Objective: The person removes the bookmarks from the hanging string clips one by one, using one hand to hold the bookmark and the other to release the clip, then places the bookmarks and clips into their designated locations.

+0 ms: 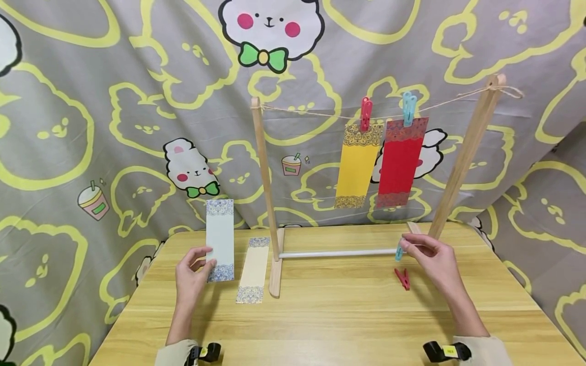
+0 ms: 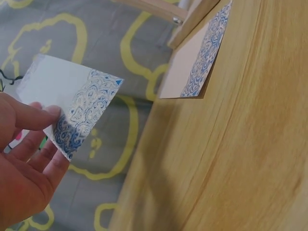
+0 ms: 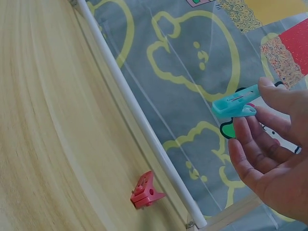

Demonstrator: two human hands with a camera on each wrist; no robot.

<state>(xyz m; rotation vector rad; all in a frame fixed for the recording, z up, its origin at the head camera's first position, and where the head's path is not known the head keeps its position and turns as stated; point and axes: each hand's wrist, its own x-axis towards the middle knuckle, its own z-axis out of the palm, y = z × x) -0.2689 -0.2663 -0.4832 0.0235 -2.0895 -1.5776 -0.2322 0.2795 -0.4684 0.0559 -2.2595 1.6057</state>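
My left hand (image 1: 194,269) pinches a pale blue card (image 1: 220,239) with patterned ends by its lower edge, thumb in front. The card is held upright above the table. Between thumb and fingers of my right hand (image 1: 432,254) is a light blue clothespin (image 3: 236,102), its nose pointing away from the hand. Below it on the table lies a red clothespin (image 1: 403,279). A cream card (image 1: 254,270) with blue patterned ends lies beside the rack's left foot, to the right of my left hand.
A wooden rack with a left post (image 1: 265,178), a right post (image 1: 467,157) and a white bottom rod (image 1: 339,253) stands on the table (image 1: 320,325). From its string (image 1: 311,112) hang a yellow card (image 1: 358,173) and a red card (image 1: 401,165), clipped by clothespins. A patterned curtain (image 1: 114,142) is behind.
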